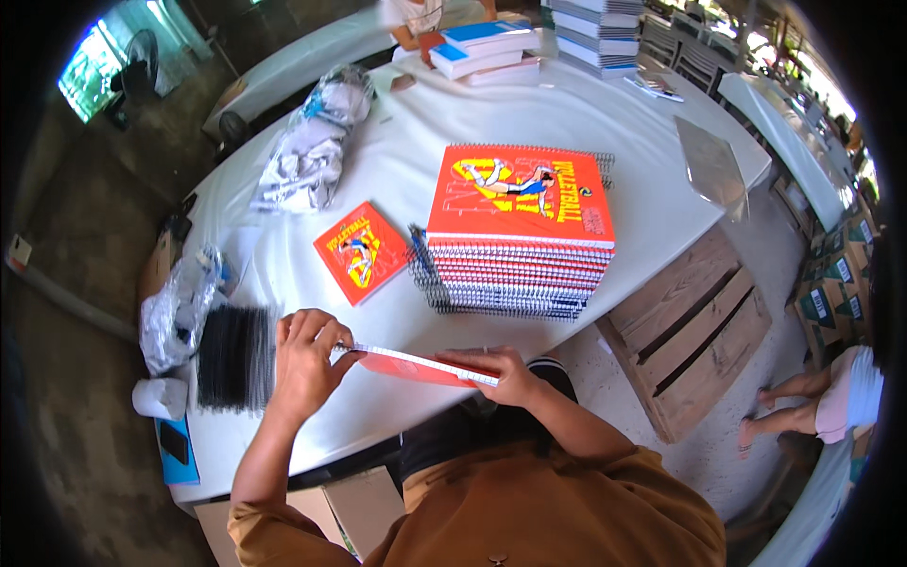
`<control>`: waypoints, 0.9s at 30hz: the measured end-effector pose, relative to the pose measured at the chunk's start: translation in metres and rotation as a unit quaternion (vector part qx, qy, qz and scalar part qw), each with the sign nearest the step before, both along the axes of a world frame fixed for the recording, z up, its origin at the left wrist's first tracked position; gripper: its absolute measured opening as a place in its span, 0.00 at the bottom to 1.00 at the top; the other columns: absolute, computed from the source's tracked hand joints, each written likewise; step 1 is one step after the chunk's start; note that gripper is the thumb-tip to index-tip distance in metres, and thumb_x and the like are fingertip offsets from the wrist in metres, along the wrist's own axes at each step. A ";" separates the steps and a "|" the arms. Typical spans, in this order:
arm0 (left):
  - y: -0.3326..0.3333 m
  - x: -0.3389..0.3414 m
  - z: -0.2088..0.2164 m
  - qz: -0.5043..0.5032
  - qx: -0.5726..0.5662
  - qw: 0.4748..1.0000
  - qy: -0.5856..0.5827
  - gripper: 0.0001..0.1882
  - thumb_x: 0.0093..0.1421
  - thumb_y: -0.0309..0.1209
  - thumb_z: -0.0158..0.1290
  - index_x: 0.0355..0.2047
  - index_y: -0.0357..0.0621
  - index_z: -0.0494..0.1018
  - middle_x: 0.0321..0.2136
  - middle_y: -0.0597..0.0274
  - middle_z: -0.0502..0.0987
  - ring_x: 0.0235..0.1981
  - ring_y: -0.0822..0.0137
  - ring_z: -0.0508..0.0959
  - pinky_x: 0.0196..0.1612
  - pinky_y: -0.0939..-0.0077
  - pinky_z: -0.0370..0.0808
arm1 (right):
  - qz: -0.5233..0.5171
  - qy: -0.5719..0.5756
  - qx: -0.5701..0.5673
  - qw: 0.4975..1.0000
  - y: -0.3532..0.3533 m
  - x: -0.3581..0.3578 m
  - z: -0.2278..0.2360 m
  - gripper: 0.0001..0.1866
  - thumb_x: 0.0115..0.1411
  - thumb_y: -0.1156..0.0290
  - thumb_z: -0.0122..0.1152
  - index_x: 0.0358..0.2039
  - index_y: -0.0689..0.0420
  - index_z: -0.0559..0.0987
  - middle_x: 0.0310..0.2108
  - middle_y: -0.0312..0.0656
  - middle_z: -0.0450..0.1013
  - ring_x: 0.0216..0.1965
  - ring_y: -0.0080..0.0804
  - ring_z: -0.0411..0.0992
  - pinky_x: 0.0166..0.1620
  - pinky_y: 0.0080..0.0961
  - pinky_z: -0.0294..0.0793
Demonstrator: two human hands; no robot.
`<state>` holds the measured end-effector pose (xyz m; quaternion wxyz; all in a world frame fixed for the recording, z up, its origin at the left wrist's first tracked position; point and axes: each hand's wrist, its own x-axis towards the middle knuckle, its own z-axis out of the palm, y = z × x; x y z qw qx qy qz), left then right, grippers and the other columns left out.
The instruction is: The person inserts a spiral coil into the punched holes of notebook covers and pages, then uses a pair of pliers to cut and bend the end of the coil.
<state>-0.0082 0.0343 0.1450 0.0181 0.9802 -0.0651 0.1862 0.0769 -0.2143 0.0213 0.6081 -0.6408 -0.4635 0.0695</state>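
Note:
Near the table's front edge I hold a red-covered notebook (416,369) tilted, its white page edges facing up. My right hand (505,372) grips its right end, fingers over the far side. At the other end, my left hand (310,354) pinches the edge; a bit of wire seems to show by the thumb, though the fingers hide most of it. Beside my left hand lies a bundle of black spiral binding wires (236,359). Beyond the notebook stands a tall stack of spiral-bound red notebooks (520,198). A single red notebook cover or block (361,252) lies left of that stack.
Crumpled plastic bags (316,142) and a clear bag (178,307) lie along the left side. Blue-and-white book stacks (595,38) stand at the far edge. A wooden pallet (690,331) is on the floor at right, near another person's legs (789,402). A phone (174,441) rests front left.

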 end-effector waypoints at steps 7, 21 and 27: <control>0.010 -0.043 -0.162 -0.064 0.039 0.994 -0.081 0.57 0.46 0.71 0.42 0.59 0.32 0.48 0.60 0.30 0.45 0.62 0.33 0.40 0.58 0.34 0.26 | -0.027 -0.047 0.035 0.998 0.004 -0.007 -0.010 0.31 0.43 0.85 0.55 0.51 0.52 0.72 0.49 0.45 0.70 0.48 0.41 0.70 0.51 0.31 0.70; 0.010 -0.001 -0.022 0.000 -0.001 0.928 -0.374 0.39 0.63 0.56 0.26 0.58 0.30 0.53 0.58 0.41 0.52 0.62 0.44 0.49 0.63 0.53 0.43 | 0.035 0.015 -0.004 0.999 0.007 -0.022 -0.001 0.29 0.46 0.86 0.55 0.51 0.51 0.73 0.53 0.42 0.68 0.48 0.40 0.71 0.50 0.28 0.68; -0.004 0.017 -0.034 -0.101 -0.030 0.974 -0.200 0.17 0.60 0.39 0.42 0.20 0.42 0.71 0.21 0.60 0.72 0.25 0.59 0.70 0.34 0.64 0.62 | 0.007 0.062 0.029 0.998 -0.001 -0.006 -0.006 0.24 0.50 0.84 0.52 0.50 0.54 0.73 0.48 0.44 0.72 0.49 0.38 0.71 0.51 0.26 0.67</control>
